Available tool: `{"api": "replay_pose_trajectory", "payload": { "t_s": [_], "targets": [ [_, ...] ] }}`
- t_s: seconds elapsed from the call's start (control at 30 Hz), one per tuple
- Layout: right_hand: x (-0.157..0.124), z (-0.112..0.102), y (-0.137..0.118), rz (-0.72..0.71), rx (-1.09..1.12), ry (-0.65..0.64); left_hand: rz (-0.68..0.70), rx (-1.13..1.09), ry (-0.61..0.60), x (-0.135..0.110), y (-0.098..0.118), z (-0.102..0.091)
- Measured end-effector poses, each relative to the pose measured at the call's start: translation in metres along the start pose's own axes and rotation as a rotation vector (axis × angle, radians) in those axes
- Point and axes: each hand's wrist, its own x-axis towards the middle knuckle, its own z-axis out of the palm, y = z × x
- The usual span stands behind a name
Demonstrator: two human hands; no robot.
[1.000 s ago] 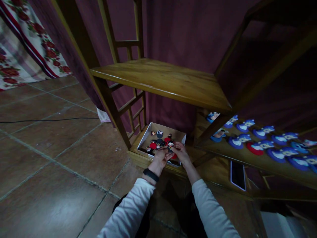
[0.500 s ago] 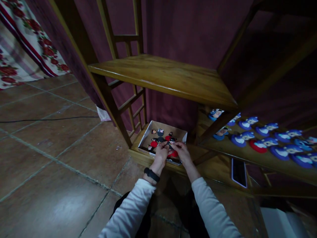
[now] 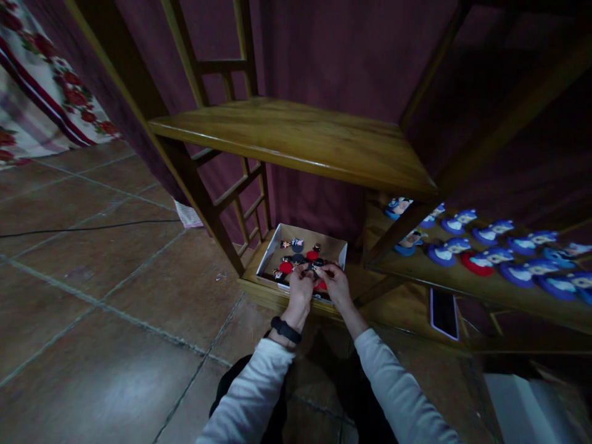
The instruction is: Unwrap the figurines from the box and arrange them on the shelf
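Over the near side of a shallow cardboard box [image 3: 340,251], my left hand [image 3: 301,287] and my right hand [image 3: 335,282] come together. Between their fingertips is a small black-haired figurine [image 3: 318,264], and both hands are closed on it. Its lower part is hidden by my fingers. Inside the box lie several more small figurines on round bases, among them one with a grey base [image 3: 296,248] and one with a red base [image 3: 286,267]. The box rests on the low wooden shelf [image 3: 252,271].
A wooden shelf board [image 3: 296,142] spans above the box. To the right, several figurines on blue bases [image 3: 446,251] and one on a red base [image 3: 478,263] stand in rows. A phone [image 3: 444,313] lies below them. A cable [image 3: 92,228] crosses the tiled floor.
The figurine has turned a little between my fingers, its dark hair now facing up more. My view has shifted slightly; the box and the other figurines stay in place.
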Motion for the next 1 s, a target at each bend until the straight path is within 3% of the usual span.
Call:
{"api": "replay_pose_trajectory", "payload": {
  "t_s": [0.17,0.37,0.7,1.0],
  "targets": [
    [-0.002,-0.001,-0.005,-0.004,-0.02,0.022,-0.013,0.009,-0.016,-0.003,0.008,0.002],
    [-0.021,-0.013,-0.029,0.02,0.121,-0.011,-0.05,-0.037,-0.145,-0.023,0.019,-0.003],
    [-0.099,-0.028,-0.066,0.12,0.339,-0.042,-0.041,0.003,-0.182,-0.096,0.02,-0.022],
    [-0.161,-0.064,-0.093,0.108,0.376,-0.049,-0.028,-0.002,-0.32,-0.171,0.015,-0.027]
  ]
}}
